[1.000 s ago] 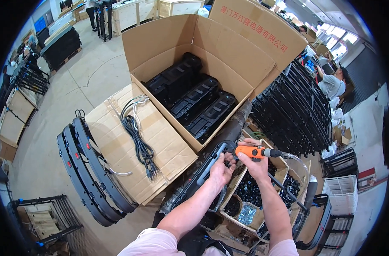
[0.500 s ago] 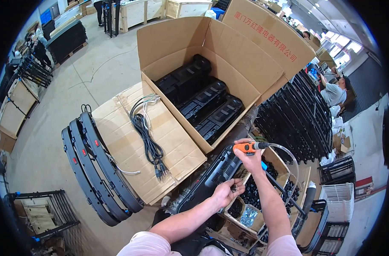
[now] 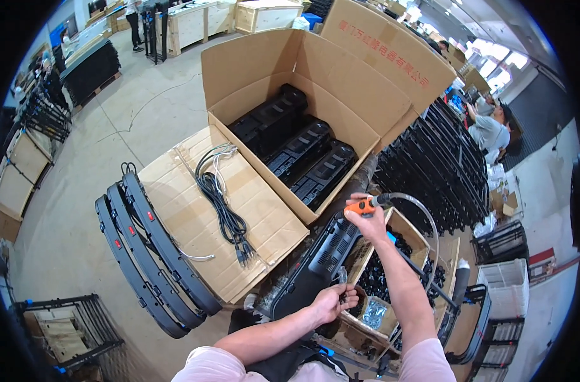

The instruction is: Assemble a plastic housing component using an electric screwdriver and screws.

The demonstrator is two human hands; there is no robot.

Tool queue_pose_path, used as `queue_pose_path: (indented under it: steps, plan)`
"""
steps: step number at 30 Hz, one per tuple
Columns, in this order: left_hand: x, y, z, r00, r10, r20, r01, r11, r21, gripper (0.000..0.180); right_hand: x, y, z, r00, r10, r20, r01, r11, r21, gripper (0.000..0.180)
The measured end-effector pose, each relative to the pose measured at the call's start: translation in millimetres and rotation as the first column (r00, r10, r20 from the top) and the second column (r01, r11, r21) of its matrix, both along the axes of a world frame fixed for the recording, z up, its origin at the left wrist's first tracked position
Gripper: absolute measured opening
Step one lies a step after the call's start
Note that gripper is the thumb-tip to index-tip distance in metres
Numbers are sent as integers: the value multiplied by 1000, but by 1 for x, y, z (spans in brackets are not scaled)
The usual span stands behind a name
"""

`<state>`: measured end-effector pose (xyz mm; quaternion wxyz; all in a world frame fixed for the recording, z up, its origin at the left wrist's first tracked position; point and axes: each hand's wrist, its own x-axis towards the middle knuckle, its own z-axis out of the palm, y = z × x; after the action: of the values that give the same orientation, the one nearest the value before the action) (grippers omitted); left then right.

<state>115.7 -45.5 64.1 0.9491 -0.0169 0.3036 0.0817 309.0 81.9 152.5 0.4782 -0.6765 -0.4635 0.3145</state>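
My right hand [image 3: 370,224] is closed around an orange power screwdriver [image 3: 359,208] with a dark rear end and a clear hose [image 3: 424,211]. The tool is over the far end of a long black plastic cover [image 3: 331,251] with slotted vents. My left hand [image 3: 328,304] is by the near part of this cover, beside the parts box, palm turned up and fingers curled in. What lies in those fingers, if anything, is too small to make out. The wooden parts box [image 3: 419,237] holds many small black pieces and a clear bag of shiny hardware [image 3: 374,313].
A large open carton [image 3: 255,167] with black plastic units stands ahead. Left of it, a cardboard sheet [image 3: 175,184] carries a coiled black cable [image 3: 220,207]. Curved black frames [image 3: 151,254] lean at its left side. Black racks [image 3: 436,165] stand at right, a seated person [image 3: 492,130] beyond.
The whole view has shifted slightly. My left hand has drawn a little nearer to me, its fingers more curled. My right hand keeps the screwdriver at the cover's far end.
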Motion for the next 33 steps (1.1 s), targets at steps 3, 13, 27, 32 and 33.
queue_pose_path:
  steps: [3,13,27,32,33]
  plan:
    - [-10,1,-13,1000,1,1,-1,997,77,27,-5,-8,18,997,-60,43,54,991,126,54]
    - [-23,17,-12,999,-41,-36,47,980,192,27,-28,-186,81,904,-415,-102,427,887,179,53]
    - [5,-59,-48,658,-611,-440,717,329,615,33,-128,-464,72,397,-826,-400,917,368,151,57]
    - [7,-59,-39,474,-630,-615,633,-241,736,42,-131,-505,54,332,-845,-418,942,324,93,59]
    - [7,-63,-24,409,-592,-694,618,-379,688,41,-132,-518,47,325,-845,-426,944,317,90,59]
